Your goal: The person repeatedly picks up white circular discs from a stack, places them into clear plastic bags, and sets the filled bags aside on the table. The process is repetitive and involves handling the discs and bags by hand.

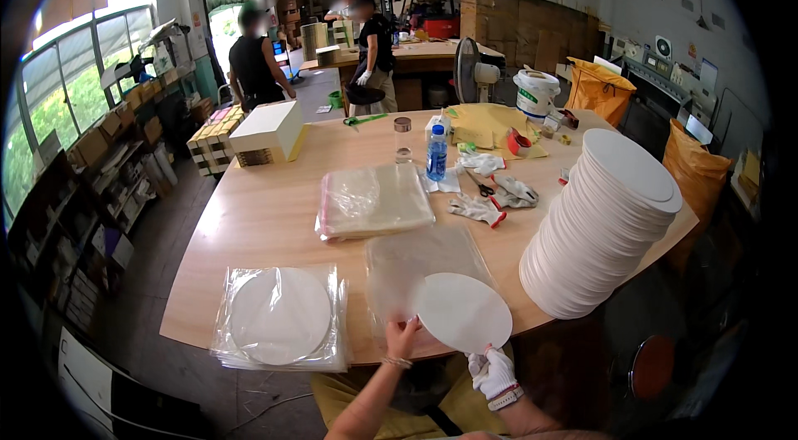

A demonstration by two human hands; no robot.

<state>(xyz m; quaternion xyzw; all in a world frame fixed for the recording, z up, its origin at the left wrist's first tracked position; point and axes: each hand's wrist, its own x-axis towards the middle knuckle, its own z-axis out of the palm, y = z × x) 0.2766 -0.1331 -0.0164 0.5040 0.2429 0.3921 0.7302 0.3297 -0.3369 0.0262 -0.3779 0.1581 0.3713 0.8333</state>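
A white round board (464,313) is tilted over the near edge of the table, its near rim gripped by my right hand (494,370), which wears a white glove. My bare left hand (402,337) is closed at the near edge of a clear plastic bag (449,250), its fingertips beside the board's left rim. The bag lies flat, partly under the board. To the left rests a pile of bagged white round boards (281,315). A tall leaning stack of bare boards (594,224) rises at the right. Further back lies a thick pile of clear bags (374,200).
Behind the bags stand a blue-capped bottle (436,153) and a clear cup (402,140). Gloves (476,209), scissors (480,184) and a red tape roll (519,141) lie nearby. A white bucket (536,95) and fan (472,72) are at the back. Two people stand beyond the table (241,232).
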